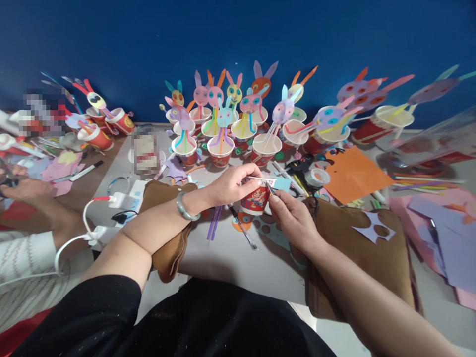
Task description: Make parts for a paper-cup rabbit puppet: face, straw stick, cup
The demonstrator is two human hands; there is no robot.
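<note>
Red paper cup [254, 202] (tapered, printed) is gripped by left hand [237, 184].

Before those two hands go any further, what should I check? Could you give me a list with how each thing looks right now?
1. Red cup held: ok, the left hand grips it near the top.
2. Tool in the right hand: ok, it is at the cup's upper edge.
3. Kind of tool: cannot tell, mostly hidden by the fingers.
4. Space below the cup free: not ok, a pen and purple straws lie there.
5. Animal-topped cups behind upright: ok, such as the blue-headed one.
</note>
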